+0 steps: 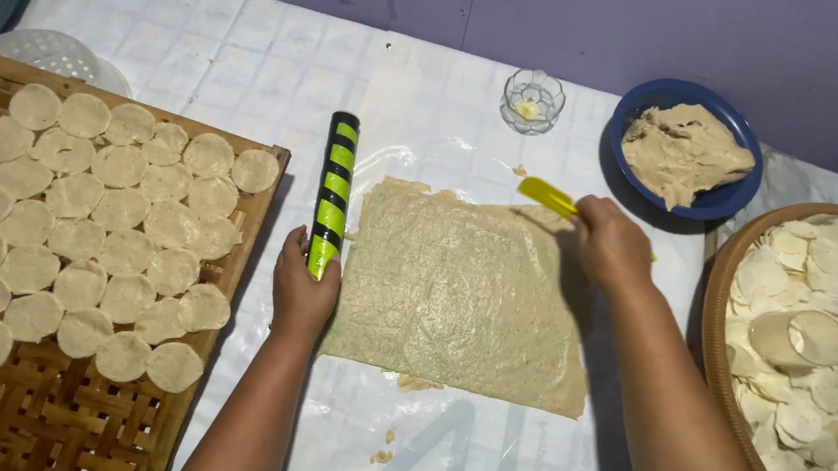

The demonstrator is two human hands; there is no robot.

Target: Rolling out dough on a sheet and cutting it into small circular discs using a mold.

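Head view: a striped roller [333,194] is gripped by the left hand [303,291] at nine o'clock of the dough sheet [464,294]; a yellow scraper [548,196] is clasped by the right hand [612,246] at two o'clock.

The rolling pin [333,194] has a glossy, smooth skin in green and black stripes, apparently plastic or wrapped tape. The flat dough sheet [464,294] looks matt and moist, finely crinkled under a clear film. The scraper [548,196] is smooth yellow plastic. The surface [253,63] carries a shiny, creased plastic cover. The woven tray [46,415] is matt split bamboo, rough-textured. The dough discs [91,230] look dry and powdery. The blue bowl [731,195] is glossy plastic; the small cup [532,100] is clear glass.
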